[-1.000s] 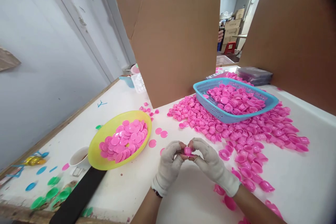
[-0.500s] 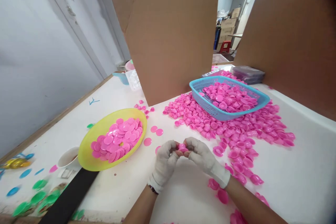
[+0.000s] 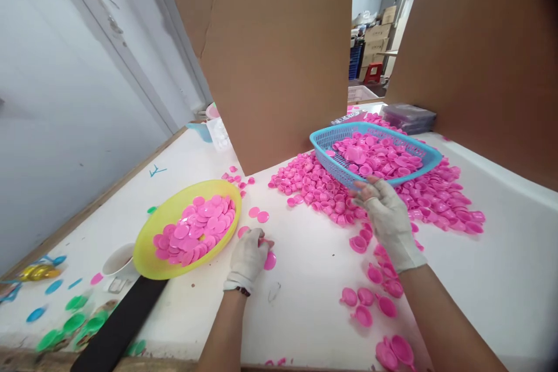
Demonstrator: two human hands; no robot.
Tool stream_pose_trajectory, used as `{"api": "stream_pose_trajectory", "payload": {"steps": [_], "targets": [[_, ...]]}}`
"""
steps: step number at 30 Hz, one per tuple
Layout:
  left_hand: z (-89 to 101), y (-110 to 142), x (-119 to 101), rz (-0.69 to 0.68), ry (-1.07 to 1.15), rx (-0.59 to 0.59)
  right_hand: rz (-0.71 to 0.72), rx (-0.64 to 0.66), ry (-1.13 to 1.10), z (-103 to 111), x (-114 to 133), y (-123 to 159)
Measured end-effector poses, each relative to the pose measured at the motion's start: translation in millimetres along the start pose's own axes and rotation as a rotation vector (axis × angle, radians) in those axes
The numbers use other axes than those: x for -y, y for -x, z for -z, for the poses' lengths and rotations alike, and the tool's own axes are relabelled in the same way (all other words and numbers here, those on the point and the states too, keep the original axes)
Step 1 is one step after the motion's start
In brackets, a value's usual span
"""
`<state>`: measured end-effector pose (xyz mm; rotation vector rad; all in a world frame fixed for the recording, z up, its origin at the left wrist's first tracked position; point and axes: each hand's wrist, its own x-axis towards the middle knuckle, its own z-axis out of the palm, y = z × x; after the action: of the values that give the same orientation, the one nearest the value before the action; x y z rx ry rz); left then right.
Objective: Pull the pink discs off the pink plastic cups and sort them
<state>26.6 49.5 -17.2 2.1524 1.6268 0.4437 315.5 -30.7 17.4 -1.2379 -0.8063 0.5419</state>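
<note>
Two gloved hands have split apart: the left hand (image 3: 247, 261) is low near the centre of the frame, fingers curled down over the bench (image 3: 305, 308), beside a loose pink disc (image 3: 270, 261); I cannot tell whether its grip has caught anything. Over to the right hand (image 3: 392, 229), up at the near edge of the blue basket (image 3: 328, 166), fingers loosely parted, no piece seen between them. Small pink cups (image 3: 320, 183) spread around and below that basket, right of centre, presumably to keep them in easy reach of that side; flat pink discs (image 3: 204, 224) fill the yellow bowl (image 3: 148, 244) at left, likely kept apart so each kind comes to its own hand. The basket seems set over the heap to save bench space, and its open top suits dropping pieces in. And the change! Half a second earlier both hands met at lower centre, pinching one small pink piece; now that meeting point is bare, the right hand has swung up to the basket, and the left has drifted toward the discs.
</note>
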Motion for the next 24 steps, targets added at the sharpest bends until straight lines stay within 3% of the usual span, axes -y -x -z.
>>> {"api": "stream_pose_trajectory", "payload": {"steps": [5, 7, 13, 19, 24], "targets": [[-1.8, 6, -12, 0.002, -0.115, 0.067, 0.079, 0.298, 0.935, 6, -23, 4], [-3.5, 7, -14, -0.012, -0.087, 0.065, 0.078, 0.335, 1.142, 2, -30, 7], [-9.0, 11, -16, -0.032, 0.163, 0.023, 0.056, 0.306, 1.284, -10, -40, 11], [-13.8, 15, -26, 0.089, 0.846, 0.293, 0.110, 0.384, 1.288, -11, -43, 13], [-9.7, 17, -35, -0.006, 1.048, 0.404, 0.157, 0.418, 1.246, -5, -37, 12]]}}
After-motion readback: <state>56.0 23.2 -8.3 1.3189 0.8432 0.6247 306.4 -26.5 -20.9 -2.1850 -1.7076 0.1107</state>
